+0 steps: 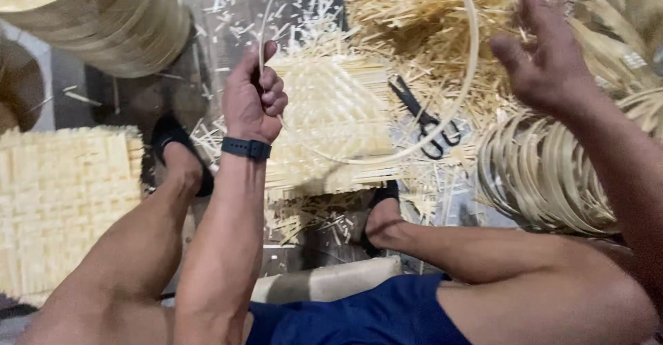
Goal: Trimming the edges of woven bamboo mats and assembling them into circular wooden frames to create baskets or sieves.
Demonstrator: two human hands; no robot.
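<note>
My left hand [254, 100], with a dark band on the wrist, is closed on the left side of a thin pale bamboo hoop [469, 75] held up over the floor. My right hand [545, 51] hovers at the upper right with fingers spread, holding nothing, just right of the hoop's far side. Under the hoop lies a woven mat of pale bamboo strips [331, 124]. Black scissors [425, 120] rest on the floor beside the mat, seen through the hoop.
A stack of woven mats [62, 200] sits at the left, a tall pile of bamboo rings [110, 20] at the upper left. Loose hoops [545, 179] lie at the right. Bamboo offcuts [414, 6] litter the floor. My feet in dark sandals flank the mat.
</note>
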